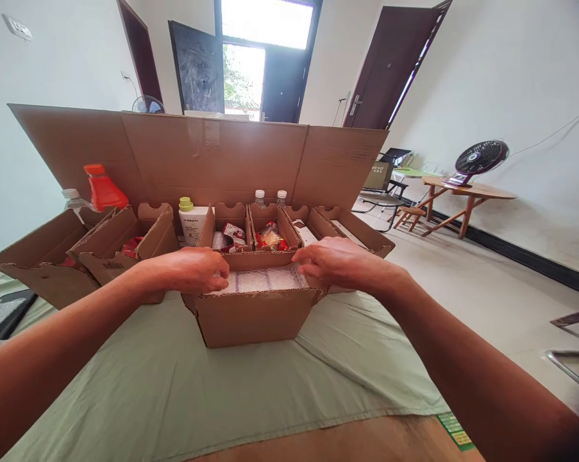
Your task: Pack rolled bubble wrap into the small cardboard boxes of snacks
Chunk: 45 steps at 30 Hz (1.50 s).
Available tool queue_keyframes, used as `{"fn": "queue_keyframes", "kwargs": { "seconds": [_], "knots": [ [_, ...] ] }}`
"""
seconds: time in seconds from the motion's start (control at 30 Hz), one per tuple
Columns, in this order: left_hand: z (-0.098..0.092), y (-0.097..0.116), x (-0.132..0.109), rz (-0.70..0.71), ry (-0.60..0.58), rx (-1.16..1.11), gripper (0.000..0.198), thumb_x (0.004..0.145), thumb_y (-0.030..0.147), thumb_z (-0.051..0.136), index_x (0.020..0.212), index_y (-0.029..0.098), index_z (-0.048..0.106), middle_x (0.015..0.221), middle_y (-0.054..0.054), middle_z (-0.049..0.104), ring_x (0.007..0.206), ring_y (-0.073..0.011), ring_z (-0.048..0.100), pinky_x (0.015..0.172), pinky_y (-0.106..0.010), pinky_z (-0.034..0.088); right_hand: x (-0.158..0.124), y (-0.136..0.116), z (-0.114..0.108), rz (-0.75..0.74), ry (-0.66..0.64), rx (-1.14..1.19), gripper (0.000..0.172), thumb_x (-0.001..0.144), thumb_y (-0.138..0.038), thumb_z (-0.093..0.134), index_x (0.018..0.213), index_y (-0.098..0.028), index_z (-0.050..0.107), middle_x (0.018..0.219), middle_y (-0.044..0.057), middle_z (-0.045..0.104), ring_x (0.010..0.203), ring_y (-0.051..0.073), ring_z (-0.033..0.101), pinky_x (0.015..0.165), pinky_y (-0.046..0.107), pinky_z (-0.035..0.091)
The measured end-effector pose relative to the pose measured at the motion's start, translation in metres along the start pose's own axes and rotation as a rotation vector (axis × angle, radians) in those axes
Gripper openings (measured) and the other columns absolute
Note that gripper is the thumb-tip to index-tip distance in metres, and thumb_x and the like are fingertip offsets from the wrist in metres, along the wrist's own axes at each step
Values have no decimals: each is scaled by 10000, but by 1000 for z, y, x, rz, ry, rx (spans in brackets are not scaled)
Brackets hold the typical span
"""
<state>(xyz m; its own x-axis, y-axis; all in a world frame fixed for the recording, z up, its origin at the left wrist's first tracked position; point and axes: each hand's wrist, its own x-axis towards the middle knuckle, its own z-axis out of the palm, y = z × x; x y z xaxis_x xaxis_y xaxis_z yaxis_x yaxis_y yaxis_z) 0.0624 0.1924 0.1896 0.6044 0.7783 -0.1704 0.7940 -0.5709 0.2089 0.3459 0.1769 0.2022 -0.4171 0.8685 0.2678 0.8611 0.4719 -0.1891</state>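
A cardboard box stands closest to me on the green cloth. Inside it lies a white package in bubble wrap, level with the rim. My left hand reaches over the box's left end, its fingers curled at the bubble wrap's left edge. At the opposite end, my right hand has its thumb and fingers drawn together at the bubble wrap's far right corner, beside the box rim. The fingertips of both hands are partly hidden.
Behind stands a row of open cardboard bins with packets and boxes. A white bottle with a green cap, an orange-red bottle and clear bottles stand before a tall cardboard panel. A fan sits on a wooden table at right.
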Motion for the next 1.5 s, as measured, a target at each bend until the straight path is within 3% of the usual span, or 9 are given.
{"fn": "queue_keyframes", "kwargs": {
  "seconds": [0.17,0.33,0.5,0.63,0.77,1.03,1.17,1.3,1.5],
  "knots": [
    [7,-8,-47,-104,361,-226,337,850,447,520,916,239,777,599,13,623,531,-154,503,557,-271,351,-40,2,-17,117,33,-152,248,910,-277,535,876,-266,781,774,20,762,742,225,698,693,331,461],
    [84,-11,-79,-369,840,-652,628,813,614,588,1232,153,660,1025,-105,738,871,-248,684,766,-369,549,-88,25,38,260,162,339,463,863,-473,619,1212,-174,682,1084,111,770,915,253,721,745,357,555],
    [165,10,-52,-186,715,-995,823,904,550,587,1572,184,275,1517,-198,495,1299,-309,577,1069,-477,479,-95,12,114,233,161,656,686,884,-579,600,1413,-153,500,1324,169,661,1102,280,665,851,398,566],
    [182,29,-42,-232,772,-1063,896,937,548,556,1621,206,88,1577,-199,419,1398,-318,493,1128,-489,433,-95,-12,133,298,270,714,663,922,-584,557,1421,-153,483,1218,146,695,956,259,673,810,389,558],
    [166,39,-62,-254,787,-1025,882,919,526,597,1617,243,137,1579,-170,423,1416,-323,469,1156,-519,395,-107,-31,110,259,328,709,585,921,-559,594,1361,-179,535,1119,112,711,866,235,653,754,360,553],
    [99,60,-103,-135,1122,-909,723,863,405,695,1499,226,402,1440,-128,554,1333,-297,532,1142,-500,412,-107,-71,45,193,494,635,451,913,-537,640,1216,-207,585,1106,83,696,919,224,655,740,321,551],
    [139,67,-119,-274,1037,-932,678,902,452,639,1493,223,397,1414,-136,569,1341,-312,524,1146,-514,404,-124,-75,75,204,419,649,448,916,-536,619,1192,-184,606,1009,93,711,896,247,673,734,343,564],
    [195,60,-144,-479,921,-917,661,911,489,615,1480,221,412,1305,-139,642,1257,-339,597,1039,-505,508,-133,-82,106,166,273,716,565,934,-528,583,1393,-202,534,1204,134,704,1105,301,657,888,418,565],
    [229,37,-181,-621,1030,-817,749,939,427,593,1593,274,261,1393,-122,605,1283,-339,593,1026,-494,534,-80,-100,136,21,78,909,785,923,-550,596,1580,-224,317,1545,144,486,1391,322,475,1129,495,415]
  ]
}}
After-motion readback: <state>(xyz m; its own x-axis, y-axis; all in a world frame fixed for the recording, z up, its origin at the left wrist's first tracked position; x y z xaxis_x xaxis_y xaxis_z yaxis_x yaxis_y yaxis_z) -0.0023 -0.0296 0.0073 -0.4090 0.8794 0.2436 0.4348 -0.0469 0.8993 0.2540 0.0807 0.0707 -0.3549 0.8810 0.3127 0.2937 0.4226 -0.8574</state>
